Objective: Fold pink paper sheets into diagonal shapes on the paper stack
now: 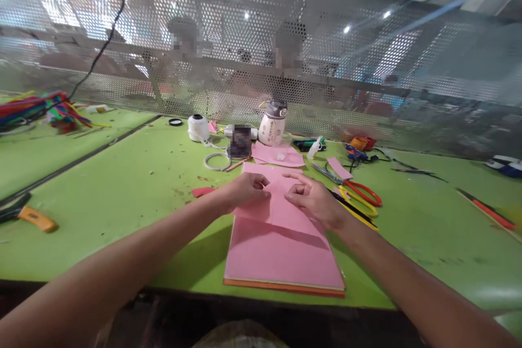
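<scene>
A stack of coloured paper [281, 255] with a pink sheet on top lies on the green table [122, 201] in front of me. A smaller pink sheet [281, 209] is lifted above the stack, held between both hands. My left hand [247, 189] pinches its left edge with curled fingers. On the right side my right hand [312, 198] grips the sheet, fingers bent over it. Both forearms reach in from the bottom corners.
Red-handled scissors [359, 190] and yellow-handled scissors [361, 207] lie right of the stack. A white bottle [272, 124], tape roll [198, 127], pink offcuts [277, 155] and glue stand behind. An orange cutter [35, 218] lies left. Pipe cleaners [41, 109] sit far left. A perforated screen [261, 38] backs the table.
</scene>
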The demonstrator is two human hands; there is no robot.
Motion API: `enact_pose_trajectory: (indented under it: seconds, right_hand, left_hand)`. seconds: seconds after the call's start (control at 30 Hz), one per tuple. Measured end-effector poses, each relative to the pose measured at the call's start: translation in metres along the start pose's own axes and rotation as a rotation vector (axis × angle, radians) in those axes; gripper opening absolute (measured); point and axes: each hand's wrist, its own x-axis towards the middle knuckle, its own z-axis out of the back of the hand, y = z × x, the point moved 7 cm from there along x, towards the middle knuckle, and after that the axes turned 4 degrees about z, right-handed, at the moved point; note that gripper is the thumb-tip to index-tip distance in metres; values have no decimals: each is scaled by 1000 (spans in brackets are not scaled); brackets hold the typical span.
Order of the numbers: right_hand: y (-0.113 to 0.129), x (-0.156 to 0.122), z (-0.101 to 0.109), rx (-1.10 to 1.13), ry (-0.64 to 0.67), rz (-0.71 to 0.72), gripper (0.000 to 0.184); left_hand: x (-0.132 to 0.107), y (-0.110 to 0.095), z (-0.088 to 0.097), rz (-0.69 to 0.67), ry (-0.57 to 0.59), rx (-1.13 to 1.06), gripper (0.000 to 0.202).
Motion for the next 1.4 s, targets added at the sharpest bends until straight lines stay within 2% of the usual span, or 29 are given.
enact_pose_trajectory:
  seconds: [0.17,0.27,0.37,0.43,0.63,0.77,0.97,1.13,1.23,1.3,1.4]
  right_hand:
    - [-3,-6,2,67,9,3,73]
    - [1,-9,-2,60,101,-28,77]
    - [9,-7,-6,-4,206,-30,74]
    - [9,-3,-2,-54,214,-57,69]
    - [-14,-7,31,-87,117,-214,38]
    - [-26,-22,44,-31,-6,-231,39]
    - [-27,-39,34,68,-243,-164,43]
    - [-33,-55,17,173,-285,-190,45]
    - [-34,-60,16,49,-288,-184,37]
    - [-27,-60,17,-144,-299,-105,29]
    - [-16,-59,18,-323,-330,10,22]
  left_hand:
    - [4,6,0,55,16,-24,32]
    - [1,2,-7,66,73,-39,33]
    - [1,-1,-13,71,99,-51,30]
    - [3,0,-14,76,80,-52,31]
    - [9,19,-5,88,-62,-51,25]
    - [8,26,-1,70,-109,35,21]
    - [6,18,4,-79,-207,377,8]
    - [12,15,3,-198,-199,619,9]
    - [14,11,3,-260,-172,714,10]
    - [13,8,3,-307,-184,762,9]
    - [5,3,-1,-400,-231,809,21]
